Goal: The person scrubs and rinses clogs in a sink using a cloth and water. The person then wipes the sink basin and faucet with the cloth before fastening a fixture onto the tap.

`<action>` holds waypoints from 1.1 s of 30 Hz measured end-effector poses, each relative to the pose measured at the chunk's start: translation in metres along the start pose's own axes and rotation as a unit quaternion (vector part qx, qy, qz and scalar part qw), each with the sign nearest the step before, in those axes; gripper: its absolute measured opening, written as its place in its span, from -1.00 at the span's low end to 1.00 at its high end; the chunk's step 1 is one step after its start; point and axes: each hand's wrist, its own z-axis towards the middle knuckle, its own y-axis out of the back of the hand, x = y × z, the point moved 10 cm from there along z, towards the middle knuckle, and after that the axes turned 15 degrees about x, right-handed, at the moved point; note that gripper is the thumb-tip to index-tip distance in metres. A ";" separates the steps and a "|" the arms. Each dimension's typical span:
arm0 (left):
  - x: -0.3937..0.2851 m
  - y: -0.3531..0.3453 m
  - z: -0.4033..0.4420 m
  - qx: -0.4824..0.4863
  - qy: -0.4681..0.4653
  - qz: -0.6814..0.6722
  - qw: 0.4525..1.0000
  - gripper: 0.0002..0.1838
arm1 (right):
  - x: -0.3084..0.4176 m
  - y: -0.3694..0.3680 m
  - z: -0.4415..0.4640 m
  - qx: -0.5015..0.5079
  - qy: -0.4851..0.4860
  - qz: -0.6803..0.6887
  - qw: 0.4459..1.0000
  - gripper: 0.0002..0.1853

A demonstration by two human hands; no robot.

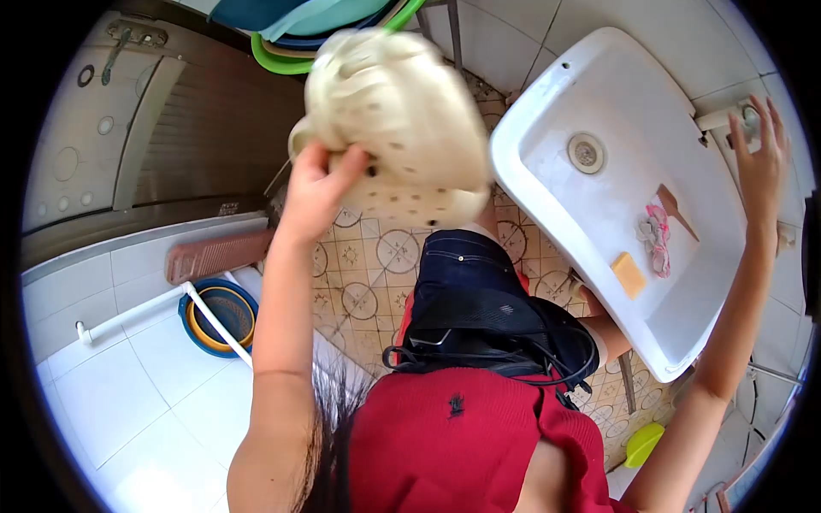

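Note:
A pair of cream clogs with small holes (402, 128), slightly blurred, hangs in the air left of the white sink (556, 227). My left hand (321, 188) grips them at their left edge, thumb and fingers pinched together. Over at the sink's far right side, my right hand (759, 150) is raised beside a metal tap (749, 124) on the wall, its fingers spread and nothing held. Inside the basin lie a yellow-orange block (629, 274), a pink and white bundle (657, 239) and a brown flat tool (677, 214). A round drain (586, 153) shows near the basin's upper left.
Stacked green and blue basins (282, 60) stand at the top. On the left are a dark metal panel (214, 137), a reddish-brown ridged board (218, 255), a white pipe (137, 310) and a blue-rimmed basket (197, 338). A yellow-green object (643, 444) lies at lower right.

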 end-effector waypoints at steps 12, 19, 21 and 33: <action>0.441 0.053 -0.050 -0.269 0.383 -0.481 0.741 -0.50 | -0.072 -0.049 0.013 0.133 -0.151 -0.053 0.978 -0.51; 0.492 -0.012 0.027 -0.285 0.432 -0.402 0.756 -0.48 | -0.072 -0.041 0.009 0.143 -0.142 -0.049 0.978 -0.52; 0.547 -0.004 0.040 -0.268 0.384 -0.364 0.805 -0.54 | -0.056 -0.033 0.012 0.145 -0.163 -0.075 0.973 -0.51; 0.458 -0.001 0.041 -0.189 0.375 -0.267 0.867 -0.48 | -0.005 -0.003 0.021 0.164 -0.134 0.090 0.973 -0.54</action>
